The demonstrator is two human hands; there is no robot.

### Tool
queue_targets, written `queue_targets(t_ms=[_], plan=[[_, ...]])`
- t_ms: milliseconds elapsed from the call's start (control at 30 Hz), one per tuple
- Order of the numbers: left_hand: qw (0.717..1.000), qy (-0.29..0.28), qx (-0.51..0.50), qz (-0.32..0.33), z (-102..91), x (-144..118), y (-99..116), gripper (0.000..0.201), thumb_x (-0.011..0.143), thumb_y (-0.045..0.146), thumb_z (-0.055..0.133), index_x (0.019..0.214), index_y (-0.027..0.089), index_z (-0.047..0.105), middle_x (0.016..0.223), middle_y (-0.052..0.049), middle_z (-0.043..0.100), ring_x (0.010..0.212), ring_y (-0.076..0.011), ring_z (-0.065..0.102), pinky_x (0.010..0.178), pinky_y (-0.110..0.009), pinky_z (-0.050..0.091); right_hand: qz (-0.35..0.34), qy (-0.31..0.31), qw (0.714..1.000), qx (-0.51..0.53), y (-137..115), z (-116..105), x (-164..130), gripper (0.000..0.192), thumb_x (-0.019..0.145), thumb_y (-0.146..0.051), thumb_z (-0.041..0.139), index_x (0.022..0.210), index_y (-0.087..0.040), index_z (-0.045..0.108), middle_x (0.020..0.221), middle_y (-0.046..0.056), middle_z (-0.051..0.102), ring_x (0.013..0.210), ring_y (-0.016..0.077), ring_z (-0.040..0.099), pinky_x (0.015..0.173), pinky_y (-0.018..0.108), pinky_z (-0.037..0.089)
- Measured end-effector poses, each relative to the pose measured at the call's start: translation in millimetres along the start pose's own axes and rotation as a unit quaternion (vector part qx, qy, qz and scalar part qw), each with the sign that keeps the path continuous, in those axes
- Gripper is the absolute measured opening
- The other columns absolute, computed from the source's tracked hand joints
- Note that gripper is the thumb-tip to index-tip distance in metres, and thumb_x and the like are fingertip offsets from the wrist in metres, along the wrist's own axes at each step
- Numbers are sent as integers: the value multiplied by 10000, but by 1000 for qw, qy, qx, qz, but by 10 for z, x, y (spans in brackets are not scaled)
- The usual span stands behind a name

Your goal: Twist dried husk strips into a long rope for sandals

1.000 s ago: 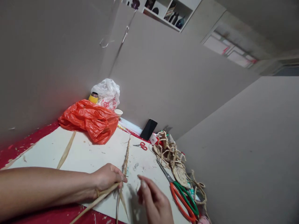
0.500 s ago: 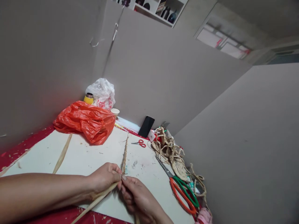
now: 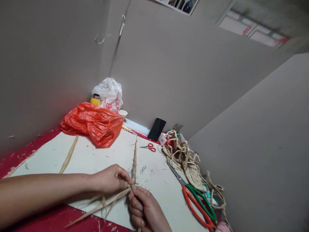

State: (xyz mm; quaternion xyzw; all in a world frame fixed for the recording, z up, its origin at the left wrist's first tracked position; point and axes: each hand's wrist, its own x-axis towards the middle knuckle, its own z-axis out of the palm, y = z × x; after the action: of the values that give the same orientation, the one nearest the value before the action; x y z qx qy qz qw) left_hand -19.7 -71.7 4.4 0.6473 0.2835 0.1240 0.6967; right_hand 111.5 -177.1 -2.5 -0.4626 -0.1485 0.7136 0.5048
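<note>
A narrow tan straw braid [image 3: 135,161] lies on the white board, its near end at my fingertips. My left hand [image 3: 112,179] is closed in a pinch at that end. Meeting it there, my right hand [image 3: 148,207] has thumb and forefinger pressed together and the other fingers curled. From between the hands a long pale fibre strip [image 3: 106,204] runs down to the left, with thinner loose strands beside it. The exact spot under the fingertips is hidden. Another flat strip [image 3: 69,156] lies past my left forearm.
Large shears [image 3: 196,206] with orange and green handles lie right, beside coiled rope pieces [image 3: 184,158]. Small red scissors [image 3: 151,147], a phone [image 3: 156,129], a paper cup [image 3: 123,113], an orange plastic bag [image 3: 94,124] and a yellow jar [image 3: 95,100] stand farther back, against grey walls.
The view has shifted, so the scene sits farther right. My left hand has turned slightly and loose strands now show below it. Both hands stay at the braid's near end.
</note>
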Motion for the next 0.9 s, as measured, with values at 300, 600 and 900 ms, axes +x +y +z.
queue_targets(t_ms=[300,600,900], plan=[[994,-33,86,-51,124,-220,112,281,779,291,428,982,153,563,473,55,465,411,-98,393,423,-191,310,-35,68,996,-38,102,103,25,425,621,-505,727,578,-178,459,348,-130,262,299,0,98,304,158,55],[977,20,208,38,274,-364,61,223,758,236,453,950,191,557,670,0,598,569,-137,521,535,-205,380,-31,49,998,-39,134,107,-7,457,620,-466,742,543,-189,388,349,-135,252,304,-9,88,314,160,44],[954,99,276,61,0,-453,395,254,785,357,487,759,171,659,650,-19,611,596,-149,500,585,-229,356,-32,15,999,-13,63,107,-26,369,649,-423,739,627,-162,479,369,-148,233,328,-7,73,315,150,49]])
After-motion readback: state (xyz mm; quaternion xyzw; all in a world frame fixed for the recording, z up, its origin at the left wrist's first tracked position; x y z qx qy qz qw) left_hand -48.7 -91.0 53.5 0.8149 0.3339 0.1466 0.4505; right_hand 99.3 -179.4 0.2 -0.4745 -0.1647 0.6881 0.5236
